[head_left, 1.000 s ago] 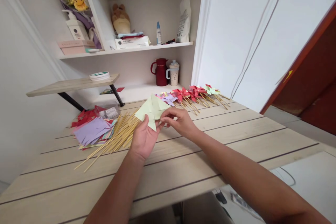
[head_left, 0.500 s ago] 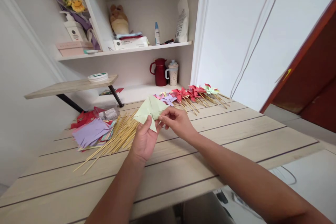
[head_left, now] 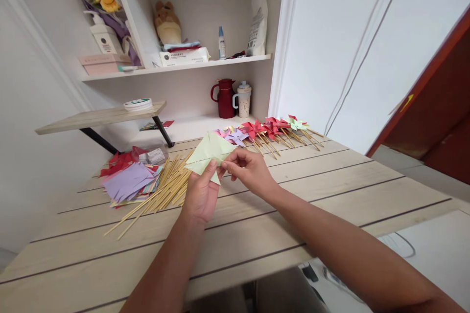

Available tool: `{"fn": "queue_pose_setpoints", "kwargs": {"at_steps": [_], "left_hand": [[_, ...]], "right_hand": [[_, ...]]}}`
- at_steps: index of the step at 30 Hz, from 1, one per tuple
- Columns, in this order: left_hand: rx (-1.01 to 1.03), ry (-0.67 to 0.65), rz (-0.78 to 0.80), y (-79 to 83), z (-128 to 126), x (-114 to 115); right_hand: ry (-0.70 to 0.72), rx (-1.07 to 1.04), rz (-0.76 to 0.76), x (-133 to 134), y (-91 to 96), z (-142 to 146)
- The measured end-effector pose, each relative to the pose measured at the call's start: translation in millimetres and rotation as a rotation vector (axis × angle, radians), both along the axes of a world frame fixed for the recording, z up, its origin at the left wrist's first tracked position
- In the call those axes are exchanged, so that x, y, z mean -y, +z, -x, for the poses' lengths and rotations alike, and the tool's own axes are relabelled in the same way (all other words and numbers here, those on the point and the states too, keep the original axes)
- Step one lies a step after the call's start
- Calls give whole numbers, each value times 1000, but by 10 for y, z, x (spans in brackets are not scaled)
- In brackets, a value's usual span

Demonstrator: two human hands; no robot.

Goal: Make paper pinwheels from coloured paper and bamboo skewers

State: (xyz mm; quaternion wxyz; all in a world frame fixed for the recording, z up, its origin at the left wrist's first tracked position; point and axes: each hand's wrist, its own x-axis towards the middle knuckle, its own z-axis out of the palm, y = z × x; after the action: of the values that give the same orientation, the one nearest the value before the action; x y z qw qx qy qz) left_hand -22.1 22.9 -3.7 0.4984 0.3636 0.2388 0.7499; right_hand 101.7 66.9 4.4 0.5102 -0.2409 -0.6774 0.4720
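A pale green square of paper [head_left: 208, 149] with slits cut toward its middle is held up over the table. My left hand [head_left: 201, 193] grips it from below, thumb pressed on its front near the centre. My right hand [head_left: 248, 170] pinches the paper's right side close to the left thumb; the fingertips partly cover that spot. Just left of the hands lies a loose pile of thin wooden sticks [head_left: 167, 190]. Behind them, finished paper pinwheels on sticks [head_left: 255, 130] lie in a row, in red, purple and green.
Stacked cut paper sheets, purple on top [head_left: 128, 183], lie at the left beside red paper [head_left: 119, 162] and a clear plastic box [head_left: 156, 155]. A small raised shelf [head_left: 99, 116] stands behind them. A dark red jug [head_left: 225, 100] and a cup [head_left: 244, 101] stand at the back.
A flap of the green paper now lies folded toward the centre under the left thumb. Both hands keep nearly the same place; the view has shifted slightly.
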Motion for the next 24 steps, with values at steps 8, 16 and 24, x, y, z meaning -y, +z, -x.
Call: {"fn": "queue_pose_setpoints", "kwargs": {"at_steps": [8, 16, 24], "left_hand": [[-107, 30, -16, -11, 24, 27], [-144, 125, 20, 7, -7, 35], [-446, 391, 49, -33, 73, -1]], "right_hand": [[-31, 7, 7, 20, 62, -30], [-46, 29, -12, 13, 38, -26], [-206, 43, -139, -79, -13, -77]]}}
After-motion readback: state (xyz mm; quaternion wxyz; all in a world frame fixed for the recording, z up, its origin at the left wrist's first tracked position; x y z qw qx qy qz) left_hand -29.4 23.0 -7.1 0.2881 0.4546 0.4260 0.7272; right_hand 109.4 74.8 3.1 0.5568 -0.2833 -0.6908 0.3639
